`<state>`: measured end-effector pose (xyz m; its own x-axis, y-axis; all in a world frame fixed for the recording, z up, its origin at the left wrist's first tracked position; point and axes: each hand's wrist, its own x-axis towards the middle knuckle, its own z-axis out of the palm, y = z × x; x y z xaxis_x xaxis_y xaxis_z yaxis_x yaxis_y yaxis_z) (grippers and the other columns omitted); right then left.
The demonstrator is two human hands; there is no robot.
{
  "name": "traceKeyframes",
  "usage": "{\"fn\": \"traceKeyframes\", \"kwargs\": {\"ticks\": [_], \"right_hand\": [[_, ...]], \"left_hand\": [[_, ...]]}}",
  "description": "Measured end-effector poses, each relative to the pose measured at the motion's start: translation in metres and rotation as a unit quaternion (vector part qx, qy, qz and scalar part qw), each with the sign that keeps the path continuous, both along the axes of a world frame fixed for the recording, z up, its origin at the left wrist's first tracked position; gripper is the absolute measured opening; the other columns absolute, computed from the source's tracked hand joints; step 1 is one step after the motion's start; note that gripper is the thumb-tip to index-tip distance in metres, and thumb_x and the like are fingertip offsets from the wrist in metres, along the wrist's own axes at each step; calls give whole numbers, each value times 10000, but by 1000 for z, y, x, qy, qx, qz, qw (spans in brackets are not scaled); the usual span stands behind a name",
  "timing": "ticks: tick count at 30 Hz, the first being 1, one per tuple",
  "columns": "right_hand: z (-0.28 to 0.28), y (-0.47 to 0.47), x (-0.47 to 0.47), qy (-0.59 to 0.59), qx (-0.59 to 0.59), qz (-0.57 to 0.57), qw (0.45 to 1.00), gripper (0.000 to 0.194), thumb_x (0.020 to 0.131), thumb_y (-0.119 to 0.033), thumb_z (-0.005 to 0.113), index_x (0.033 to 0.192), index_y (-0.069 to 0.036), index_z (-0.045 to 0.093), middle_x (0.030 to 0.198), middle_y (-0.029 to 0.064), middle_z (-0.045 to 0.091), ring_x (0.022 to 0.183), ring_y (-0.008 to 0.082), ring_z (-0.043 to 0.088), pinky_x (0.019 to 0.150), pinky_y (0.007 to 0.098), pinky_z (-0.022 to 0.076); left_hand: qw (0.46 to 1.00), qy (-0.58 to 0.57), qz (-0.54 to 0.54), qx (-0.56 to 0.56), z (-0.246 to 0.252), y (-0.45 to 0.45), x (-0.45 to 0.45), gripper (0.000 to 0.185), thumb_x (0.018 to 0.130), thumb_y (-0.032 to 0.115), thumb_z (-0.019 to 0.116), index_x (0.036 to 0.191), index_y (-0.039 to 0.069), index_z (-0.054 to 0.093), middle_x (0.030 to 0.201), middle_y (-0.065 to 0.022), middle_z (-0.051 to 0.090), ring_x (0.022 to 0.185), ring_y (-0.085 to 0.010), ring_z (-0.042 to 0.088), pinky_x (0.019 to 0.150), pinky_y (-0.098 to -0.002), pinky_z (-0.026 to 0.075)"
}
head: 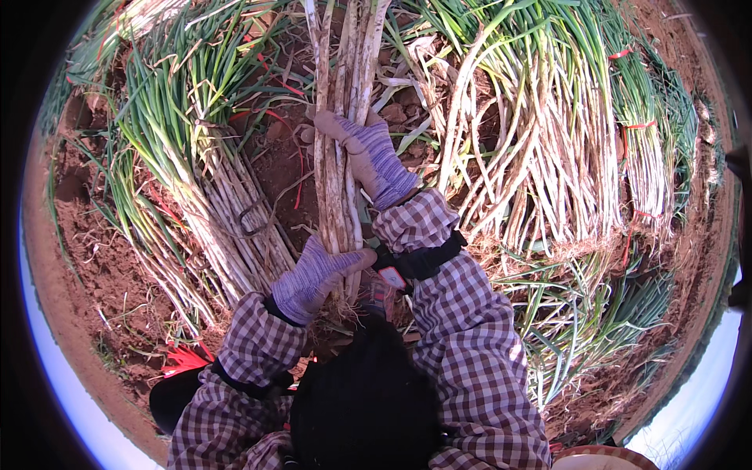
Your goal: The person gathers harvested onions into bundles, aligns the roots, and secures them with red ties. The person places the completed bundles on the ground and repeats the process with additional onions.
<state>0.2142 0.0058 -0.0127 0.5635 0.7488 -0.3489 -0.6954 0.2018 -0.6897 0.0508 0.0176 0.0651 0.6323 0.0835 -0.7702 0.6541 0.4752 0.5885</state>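
A bunch of long-stemmed green onions with soil-stained white stalks stands upright in the picture between my gloved hands. My left hand, in a purple knit glove with a tan palm, grips the bunch low down, just above the roots. Higher up the stalks, my right hand in a matching glove is wrapped round the same bunch. Its leafy tops run out past the upper edge of the view. To the left lies a pile of green onions, and a larger loose pile of green onions lies to the right.
Bundles of green onions tied with red bands lie at the far right. Red strips are by my left knee, and a red strand lies on the reddish soil. More green onions spread at the lower right.
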Motion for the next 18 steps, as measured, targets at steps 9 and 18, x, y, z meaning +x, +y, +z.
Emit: {"fn": "traceKeyframes", "kwargs": {"ticks": [9,18], "right_hand": [[-113,-179,-7,-192,-553,-65,808,456,784,-175,754,1142,29,558,887,73,649,755,139,617,656,278,512],[-76,-161,-6,-139,-309,80,937,238,865,-155,667,1011,27,618,807,22,626,678,79,542,600,239,466]], "left_hand": [[994,77,44,-63,-49,8,2,316,799,151,699,1067,18,596,776,-45,603,707,-136,595,652,-266,492],[994,-55,76,-49,-58,18,-16,307,829,120,682,1101,16,584,965,-68,625,918,-171,598,819,-311,493]]}}
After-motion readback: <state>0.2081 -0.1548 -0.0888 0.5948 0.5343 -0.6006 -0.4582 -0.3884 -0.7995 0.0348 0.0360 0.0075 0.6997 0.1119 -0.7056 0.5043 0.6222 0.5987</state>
